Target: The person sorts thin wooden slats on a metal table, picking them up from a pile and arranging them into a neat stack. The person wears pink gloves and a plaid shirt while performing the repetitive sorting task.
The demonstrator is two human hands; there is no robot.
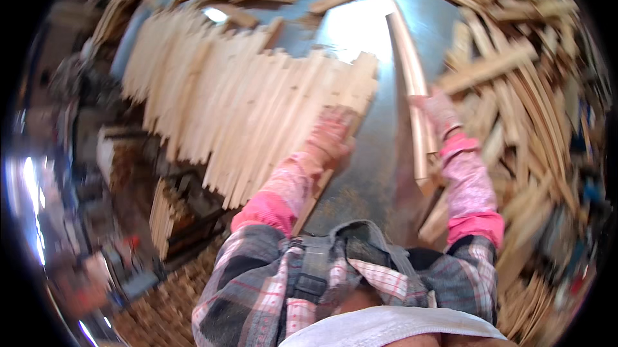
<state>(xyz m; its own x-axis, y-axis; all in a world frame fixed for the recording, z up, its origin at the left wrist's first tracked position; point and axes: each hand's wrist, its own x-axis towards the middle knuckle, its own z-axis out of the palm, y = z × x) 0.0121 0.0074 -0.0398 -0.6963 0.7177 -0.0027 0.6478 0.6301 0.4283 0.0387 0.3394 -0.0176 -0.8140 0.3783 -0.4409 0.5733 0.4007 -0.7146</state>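
Plaid sleeves and pink cuffs enter from the lower edge. Left hand, gloved, lies flat with fingers together on the near right end of a fanned row of pale wooden slats covering the left of the metal desk. Right hand, gloved, is closed around a long wooden strip lying lengthwise on the desk. Loose wooden offcuts are heaped just right of it.

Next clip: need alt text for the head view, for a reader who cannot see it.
A person's gloved left hand rests on a row of pale wood slats laid side by side on a metal table, while the right hand grips a long slat. Loose slats are heaped at the right.
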